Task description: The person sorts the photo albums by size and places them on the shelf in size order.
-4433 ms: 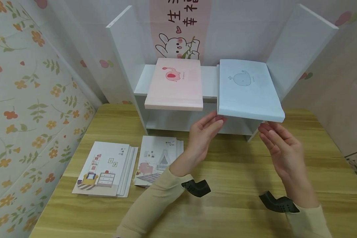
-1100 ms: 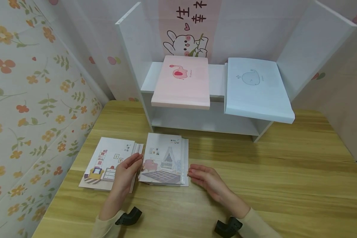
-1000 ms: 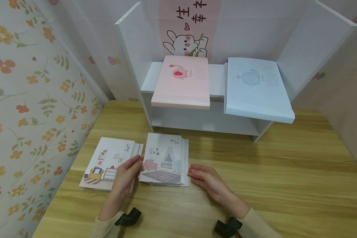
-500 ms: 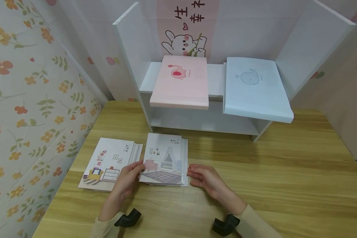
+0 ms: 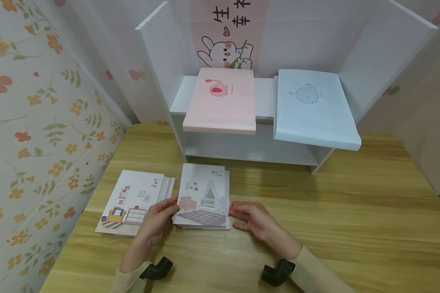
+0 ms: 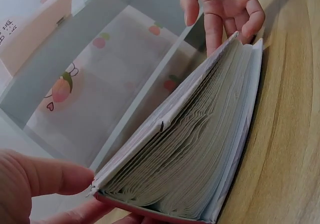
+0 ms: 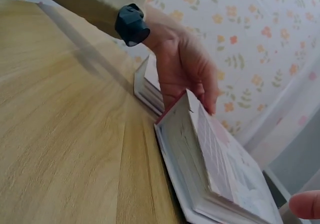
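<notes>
In the head view, a thick white book (image 5: 203,195) with a room drawing on its cover lies between my hands. My left hand (image 5: 157,217) holds it at its red spine (image 6: 150,210), thumb at the cover's edge and fingers against the side. My right hand (image 5: 256,221) is at the opposite edge, its fingers loosely extended; whether they touch is hard to tell. The left wrist view shows the fanned page edges (image 6: 180,149) between the covers. Left of it lies a stack of white books (image 5: 128,201), partly behind my left hand.
A white shelf unit (image 5: 249,144) stands at the back of the wooden table (image 5: 315,228). On its upper board rest a pink elephant book (image 5: 223,106) and a light blue whale book (image 5: 311,114), both overhanging the front. A floral curtain (image 5: 51,162) borders the left.
Both hands have moved from under the blue book down to the white book. Most recently, the left hand has come closer onto the spine, and the top cover has shifted slightly right.
</notes>
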The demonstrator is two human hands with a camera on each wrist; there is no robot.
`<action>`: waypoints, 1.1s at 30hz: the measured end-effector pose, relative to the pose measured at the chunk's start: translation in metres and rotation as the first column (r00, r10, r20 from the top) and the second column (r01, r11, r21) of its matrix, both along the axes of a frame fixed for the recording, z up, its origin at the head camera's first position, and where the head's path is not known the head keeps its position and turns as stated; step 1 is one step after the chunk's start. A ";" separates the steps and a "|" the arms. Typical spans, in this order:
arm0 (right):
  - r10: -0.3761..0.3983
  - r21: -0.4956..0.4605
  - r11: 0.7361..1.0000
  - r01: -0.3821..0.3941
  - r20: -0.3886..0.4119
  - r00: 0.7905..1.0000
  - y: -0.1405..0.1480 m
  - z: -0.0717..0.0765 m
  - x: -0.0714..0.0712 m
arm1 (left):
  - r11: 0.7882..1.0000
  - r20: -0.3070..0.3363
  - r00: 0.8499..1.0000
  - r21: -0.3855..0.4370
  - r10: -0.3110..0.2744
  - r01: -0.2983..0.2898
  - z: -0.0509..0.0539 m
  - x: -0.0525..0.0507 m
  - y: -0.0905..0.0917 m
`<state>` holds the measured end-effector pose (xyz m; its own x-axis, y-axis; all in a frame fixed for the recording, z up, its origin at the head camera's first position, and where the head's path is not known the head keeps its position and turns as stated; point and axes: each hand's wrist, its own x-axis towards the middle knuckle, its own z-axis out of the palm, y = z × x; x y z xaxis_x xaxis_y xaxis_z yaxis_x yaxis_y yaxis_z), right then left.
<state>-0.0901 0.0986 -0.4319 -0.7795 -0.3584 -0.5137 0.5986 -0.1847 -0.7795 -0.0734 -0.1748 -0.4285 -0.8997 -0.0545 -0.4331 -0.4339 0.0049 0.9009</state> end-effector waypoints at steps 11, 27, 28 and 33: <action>0.087 0.055 0.995 -0.087 -0.001 0.996 0.002 0.004 -0.004 | 0.998 -0.005 0.999 -0.061 -0.036 0.035 0.001 -0.001 -0.003; 0.078 -0.001 0.997 -0.078 -0.026 0.997 -0.002 0.003 -0.001 | 0.999 -0.006 1.000 -0.040 -0.030 0.030 -0.002 0.000 -0.004; 0.082 0.025 0.996 -0.081 -0.047 0.996 -0.004 0.003 0.000 | 0.999 0.000 0.999 -0.035 -0.033 0.033 -0.001 0.000 -0.004; 0.093 0.169 0.983 -0.068 -0.141 0.986 -0.010 0.005 0.006 | 0.999 0.028 0.999 -0.016 -0.030 0.030 0.002 0.004 -0.003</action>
